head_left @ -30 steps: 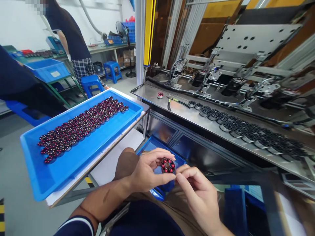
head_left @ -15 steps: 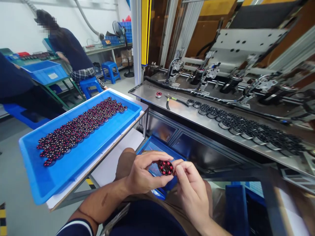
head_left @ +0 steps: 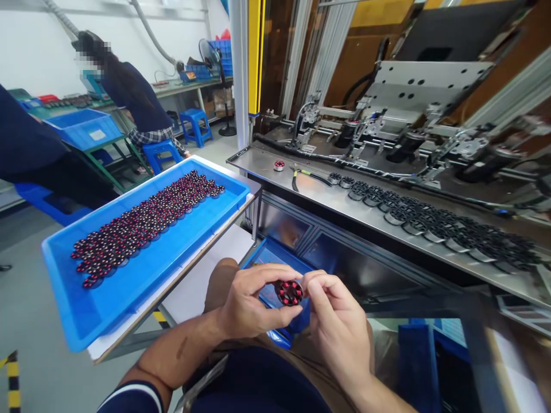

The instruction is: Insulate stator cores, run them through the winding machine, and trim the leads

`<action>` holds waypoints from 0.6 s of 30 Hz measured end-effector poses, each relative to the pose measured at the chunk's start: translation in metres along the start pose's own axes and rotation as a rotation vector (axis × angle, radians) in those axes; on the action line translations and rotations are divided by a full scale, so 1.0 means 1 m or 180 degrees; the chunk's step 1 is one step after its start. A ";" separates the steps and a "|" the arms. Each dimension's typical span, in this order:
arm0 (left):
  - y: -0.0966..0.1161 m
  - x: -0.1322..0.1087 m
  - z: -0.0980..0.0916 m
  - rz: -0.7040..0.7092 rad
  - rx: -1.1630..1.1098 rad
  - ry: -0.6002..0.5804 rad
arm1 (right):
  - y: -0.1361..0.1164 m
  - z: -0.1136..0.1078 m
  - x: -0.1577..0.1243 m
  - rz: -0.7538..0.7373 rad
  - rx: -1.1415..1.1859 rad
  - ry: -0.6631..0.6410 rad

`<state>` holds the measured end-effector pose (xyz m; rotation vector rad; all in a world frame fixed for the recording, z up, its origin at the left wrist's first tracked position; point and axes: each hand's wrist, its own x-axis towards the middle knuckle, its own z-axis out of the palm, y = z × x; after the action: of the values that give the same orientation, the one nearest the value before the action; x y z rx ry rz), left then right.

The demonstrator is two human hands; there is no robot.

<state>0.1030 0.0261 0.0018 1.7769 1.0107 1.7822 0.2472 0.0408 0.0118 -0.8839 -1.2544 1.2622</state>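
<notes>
Between the thumb and fingers of my left hand is a round black motor stator with red windings, its face turned up towards me. My right hand is closed in a pinch at the stator's right edge. What those fingertips hold, if anything, is too small to make out. Both hands are above my lap. To the left, a long blue tray carries many similar red-wound stators, packed close together.
On the metal machine ledge at right lie one red-wound stator, cutting pliers and rows of black unwound cores. Winding machinery stands behind them. A blue bin sits below my hands. A co-worker sits at a far bench.
My left hand keeps its hold on the stator, and my right fingertips stay pinched at its edge with only a slight shift. The view has swung slightly; the seated co-worker leans a little differently.
</notes>
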 end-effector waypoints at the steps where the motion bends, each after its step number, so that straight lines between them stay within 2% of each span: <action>1: 0.000 0.000 0.000 -0.0056 -0.0071 0.0037 | 0.001 0.000 0.000 0.0087 0.0083 -0.0018; 5: 0.000 -0.001 -0.003 -0.0462 -0.0499 0.0128 | 0.002 0.000 -0.001 0.0185 0.0278 -0.0187; 9: 0.000 -0.003 -0.006 -0.0834 -0.0733 0.0132 | -0.003 -0.002 -0.002 -0.0107 -0.0107 -0.0338; 12: 0.001 -0.001 -0.007 -0.0713 -0.0628 0.0125 | -0.008 -0.003 -0.002 -0.0352 -0.0328 -0.0257; 18: 0.003 0.004 -0.009 -0.0332 -0.0255 0.0089 | -0.012 0.000 0.004 -0.0280 -0.0383 -0.0439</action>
<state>0.0948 0.0256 0.0078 1.6259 1.0095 1.7629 0.2492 0.0428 0.0238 -0.8285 -1.4757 1.2040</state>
